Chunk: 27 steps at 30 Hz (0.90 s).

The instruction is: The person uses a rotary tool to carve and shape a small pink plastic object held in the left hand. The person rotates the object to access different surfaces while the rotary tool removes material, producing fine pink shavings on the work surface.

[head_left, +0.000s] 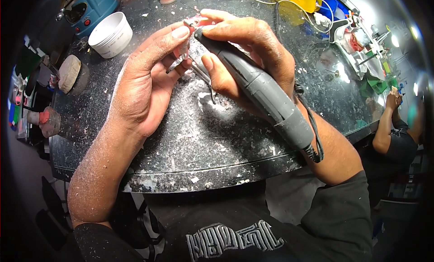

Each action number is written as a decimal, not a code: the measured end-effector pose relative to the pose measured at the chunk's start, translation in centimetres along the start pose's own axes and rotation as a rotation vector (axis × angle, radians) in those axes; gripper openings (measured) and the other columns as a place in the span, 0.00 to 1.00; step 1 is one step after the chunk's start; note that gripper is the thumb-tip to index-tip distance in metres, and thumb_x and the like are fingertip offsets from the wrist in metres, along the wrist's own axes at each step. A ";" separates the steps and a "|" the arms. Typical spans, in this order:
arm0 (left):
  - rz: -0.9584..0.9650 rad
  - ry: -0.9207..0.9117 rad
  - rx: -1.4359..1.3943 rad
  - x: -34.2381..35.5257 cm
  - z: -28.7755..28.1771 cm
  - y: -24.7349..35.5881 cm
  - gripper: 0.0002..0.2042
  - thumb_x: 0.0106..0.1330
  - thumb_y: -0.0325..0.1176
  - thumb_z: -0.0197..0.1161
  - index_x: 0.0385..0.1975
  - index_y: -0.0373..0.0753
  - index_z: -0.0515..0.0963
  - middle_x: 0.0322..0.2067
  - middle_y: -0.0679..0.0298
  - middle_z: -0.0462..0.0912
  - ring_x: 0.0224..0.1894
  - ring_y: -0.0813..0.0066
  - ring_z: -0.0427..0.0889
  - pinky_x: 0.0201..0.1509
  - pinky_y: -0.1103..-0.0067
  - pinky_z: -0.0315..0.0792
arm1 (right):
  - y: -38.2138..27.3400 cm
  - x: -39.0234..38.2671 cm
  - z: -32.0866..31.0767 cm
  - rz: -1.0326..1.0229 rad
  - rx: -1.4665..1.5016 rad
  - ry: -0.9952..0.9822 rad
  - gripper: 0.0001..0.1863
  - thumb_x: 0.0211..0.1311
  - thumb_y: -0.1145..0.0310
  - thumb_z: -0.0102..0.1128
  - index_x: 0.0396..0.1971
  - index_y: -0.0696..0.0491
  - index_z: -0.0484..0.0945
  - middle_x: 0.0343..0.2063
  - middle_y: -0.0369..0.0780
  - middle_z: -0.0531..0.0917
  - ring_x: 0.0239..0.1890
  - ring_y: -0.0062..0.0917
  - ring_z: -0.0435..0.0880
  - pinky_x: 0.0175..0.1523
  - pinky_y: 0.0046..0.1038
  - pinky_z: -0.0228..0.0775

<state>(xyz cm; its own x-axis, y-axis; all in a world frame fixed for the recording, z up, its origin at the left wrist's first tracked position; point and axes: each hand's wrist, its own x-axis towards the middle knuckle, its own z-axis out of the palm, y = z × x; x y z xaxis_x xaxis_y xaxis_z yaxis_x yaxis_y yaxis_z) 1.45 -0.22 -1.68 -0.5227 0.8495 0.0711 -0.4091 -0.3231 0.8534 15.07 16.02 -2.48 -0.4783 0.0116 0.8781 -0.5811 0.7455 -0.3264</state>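
My left hand (147, 81), dusted with powder, pinches a small pink-and-white piece (184, 47) at the upper middle. My right hand (262, 54) is closed around a long dark grey handheld rotary tool (269, 97), its cord curving back along my wrist. The tool's front end is at the small piece; I cannot tell whether its tip touches it. Beneath my hands a thin bent metal instrument (208, 81) shows partly, by a patch of white dust and shavings (190, 122) on the dark worktop (90, 158).
A blue machine (95, 11) and white tub (110, 35) stand back left, with a pale block (69, 74) and pink-topped jar (49, 121) leftward. A yellow tray (298, 0), cables and a white device (352, 40) lie back right. A co-worker (393, 135) works at the right.
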 end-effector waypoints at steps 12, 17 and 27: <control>0.005 -0.024 -0.054 0.2 -0.2 -0.3 0.16 0.73 0.35 0.70 0.57 0.36 0.84 0.54 0.66 0.87 0.54 0.80 0.79 0.66 0.73 0.70 | -0.3 0.2 0.1 0.008 -0.028 0.017 0.21 0.60 0.85 0.71 0.53 0.63 0.79 0.50 0.48 0.85 0.62 0.40 0.85 0.67 0.36 0.77; -0.003 -0.057 -0.053 0.2 -0.1 -0.3 0.15 0.73 0.34 0.71 0.55 0.35 0.85 0.53 0.65 0.87 0.53 0.81 0.79 0.64 0.75 0.71 | 0.1 0.2 0.3 -0.025 -0.042 0.043 0.21 0.60 0.86 0.70 0.53 0.63 0.79 0.50 0.48 0.85 0.62 0.40 0.85 0.67 0.36 0.77; -0.028 -0.069 -0.077 0.3 -0.6 -0.4 0.14 0.72 0.34 0.72 0.54 0.36 0.86 0.50 0.66 0.87 0.51 0.82 0.78 0.66 0.75 0.71 | 0.3 0.1 0.4 -0.050 -0.023 0.042 0.21 0.59 0.87 0.70 0.53 0.63 0.79 0.49 0.49 0.85 0.61 0.42 0.85 0.67 0.38 0.77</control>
<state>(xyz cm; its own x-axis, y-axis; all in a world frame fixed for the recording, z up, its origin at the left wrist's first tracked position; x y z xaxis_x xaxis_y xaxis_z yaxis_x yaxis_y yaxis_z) 0.99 -0.10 -2.33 -0.4584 0.8846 0.0857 -0.4805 -0.3278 0.8135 14.63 15.97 -2.63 -0.4204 0.0015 0.9074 -0.5881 0.7610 -0.2737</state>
